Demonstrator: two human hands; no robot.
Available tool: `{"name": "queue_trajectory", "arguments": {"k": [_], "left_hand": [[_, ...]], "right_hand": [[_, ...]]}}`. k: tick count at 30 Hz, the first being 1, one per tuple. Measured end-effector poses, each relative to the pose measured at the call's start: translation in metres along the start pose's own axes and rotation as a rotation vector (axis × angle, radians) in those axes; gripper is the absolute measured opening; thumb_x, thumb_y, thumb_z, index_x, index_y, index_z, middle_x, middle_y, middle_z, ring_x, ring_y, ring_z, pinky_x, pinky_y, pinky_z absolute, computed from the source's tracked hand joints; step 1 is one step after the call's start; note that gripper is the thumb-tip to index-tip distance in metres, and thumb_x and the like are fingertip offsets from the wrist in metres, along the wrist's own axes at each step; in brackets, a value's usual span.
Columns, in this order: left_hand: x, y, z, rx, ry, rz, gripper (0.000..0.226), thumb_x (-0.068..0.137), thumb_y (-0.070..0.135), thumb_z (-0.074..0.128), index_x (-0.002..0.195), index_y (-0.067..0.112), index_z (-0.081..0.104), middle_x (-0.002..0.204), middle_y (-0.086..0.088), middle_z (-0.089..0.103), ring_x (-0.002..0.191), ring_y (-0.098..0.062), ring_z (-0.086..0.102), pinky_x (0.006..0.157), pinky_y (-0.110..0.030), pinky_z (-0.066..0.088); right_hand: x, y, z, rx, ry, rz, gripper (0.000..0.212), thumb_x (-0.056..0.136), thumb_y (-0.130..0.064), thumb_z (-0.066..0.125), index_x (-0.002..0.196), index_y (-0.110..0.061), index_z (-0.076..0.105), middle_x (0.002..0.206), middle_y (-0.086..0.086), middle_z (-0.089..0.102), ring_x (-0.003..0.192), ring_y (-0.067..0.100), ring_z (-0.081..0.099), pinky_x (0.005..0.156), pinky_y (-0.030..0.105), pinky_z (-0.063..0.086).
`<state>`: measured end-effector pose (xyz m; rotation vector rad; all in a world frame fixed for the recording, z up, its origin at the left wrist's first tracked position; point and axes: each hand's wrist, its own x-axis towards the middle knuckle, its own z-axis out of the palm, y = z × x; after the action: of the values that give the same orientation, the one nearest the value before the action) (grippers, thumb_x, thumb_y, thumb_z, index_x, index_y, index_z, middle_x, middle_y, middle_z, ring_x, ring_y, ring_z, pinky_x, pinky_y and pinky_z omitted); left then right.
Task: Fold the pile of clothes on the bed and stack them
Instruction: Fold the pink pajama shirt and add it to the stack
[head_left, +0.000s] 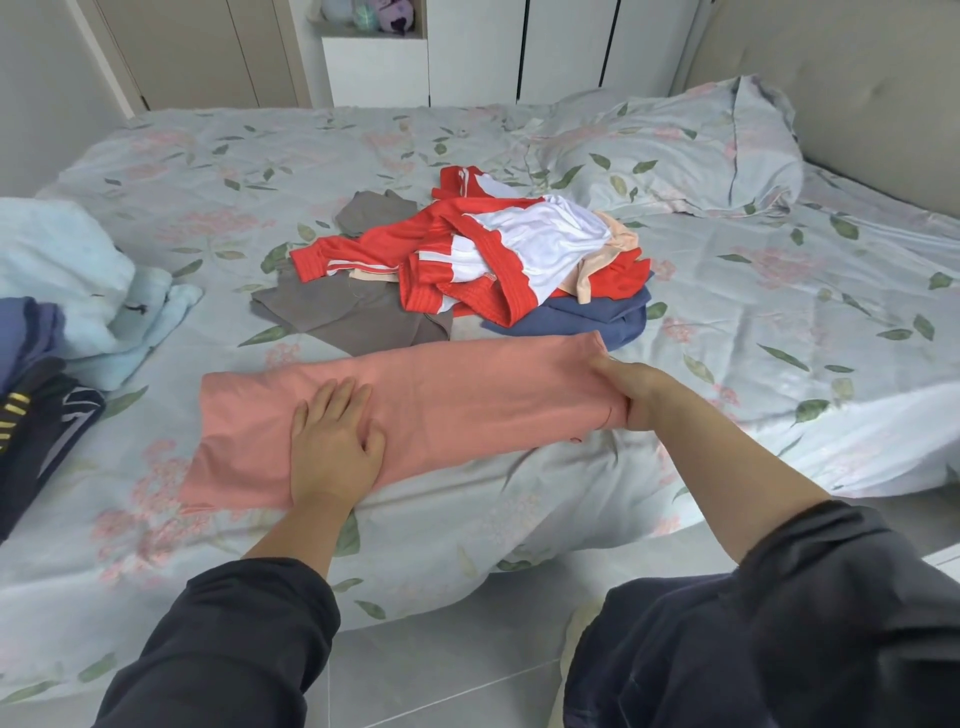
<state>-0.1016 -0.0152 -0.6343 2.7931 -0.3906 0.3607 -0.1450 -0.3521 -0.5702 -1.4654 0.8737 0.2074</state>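
Note:
A salmon-pink garment (447, 400) lies folded into a long strip across the near part of the bed. My left hand (332, 441) presses flat on its left half, fingers straight. My right hand (631, 392) grips the strip's right end, fingers curled under the cloth. Behind it sits the unfolded pile: a red and white jacket (483, 249), a grey garment (343, 306), a blue garment (576, 322) and a peach piece (613, 249).
Dark folded clothes (36, 410) and a light blue garment (83, 291) lie at the bed's left edge. A floral pillow (675, 150) rests at the back right by the headboard. The floral sheet (779, 312) covers the bed; grey floor tiles (441, 670) lie below.

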Motion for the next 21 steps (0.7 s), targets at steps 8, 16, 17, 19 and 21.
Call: {"name": "queue_trajectory", "arguments": {"k": [8, 16, 17, 19, 21], "left_hand": [[0.000, 0.000, -0.002, -0.001, -0.001, 0.005, 0.072, 0.079, 0.042, 0.020, 0.132, 0.012, 0.057, 0.143, -0.010, 0.048, 0.137, -0.028, 0.038, 0.113, -0.048, 0.021], [0.002, -0.002, 0.001, 0.042, -0.045, 0.014, 0.074, 0.079, 0.043, 0.015, 0.138, 0.016, 0.051, 0.147, -0.006, 0.044, 0.139, -0.026, 0.033, 0.114, -0.047, 0.019], [0.002, -0.002, 0.002, 0.043, -0.049, 0.011, 0.074, 0.079, 0.043, 0.015, 0.138, 0.016, 0.051, 0.147, -0.006, 0.043, 0.140, -0.025, 0.032, 0.114, -0.047, 0.019], [0.002, -0.003, 0.002, 0.040, -0.049, 0.009, 0.074, 0.079, 0.043, 0.015, 0.139, 0.016, 0.050, 0.148, -0.005, 0.042, 0.140, -0.025, 0.031, 0.115, -0.046, 0.018], [0.002, -0.003, 0.002, 0.034, -0.046, 0.008, 0.075, 0.079, 0.043, 0.015, 0.139, 0.016, 0.050, 0.149, -0.005, 0.041, 0.141, -0.024, 0.030, 0.115, -0.045, 0.017]], "right_hand": [[0.003, -0.007, 0.008, -0.107, 0.192, -0.194, 0.035, 0.098, -0.021, 0.051, 0.124, 0.001, 0.052, 0.101, 0.013, 0.057, 0.081, 0.026, 0.057, 0.059, 0.031, 0.045], [0.025, 0.017, 0.004, -0.517, 0.453, -0.253, 0.031, 0.093, -0.019, 0.053, 0.113, 0.004, 0.055, 0.115, 0.023, 0.061, 0.100, 0.036, 0.058, 0.074, 0.034, 0.043], [0.026, 0.012, 0.006, -0.516, 0.419, -0.236, 0.035, 0.091, -0.021, 0.054, 0.117, 0.002, 0.053, 0.119, 0.021, 0.059, 0.102, 0.034, 0.056, 0.075, 0.033, 0.041], [0.029, -0.003, 0.006, -0.343, 0.328, -0.169, 0.053, 0.092, -0.036, 0.055, 0.133, -0.002, 0.045, 0.132, 0.015, 0.051, 0.117, 0.030, 0.052, 0.085, 0.034, 0.040], [0.034, -0.019, 0.002, -0.066, 0.276, -0.150, 0.060, 0.091, -0.043, 0.057, 0.137, -0.006, 0.044, 0.125, 0.012, 0.053, 0.113, 0.026, 0.053, 0.089, 0.033, 0.040]]}}
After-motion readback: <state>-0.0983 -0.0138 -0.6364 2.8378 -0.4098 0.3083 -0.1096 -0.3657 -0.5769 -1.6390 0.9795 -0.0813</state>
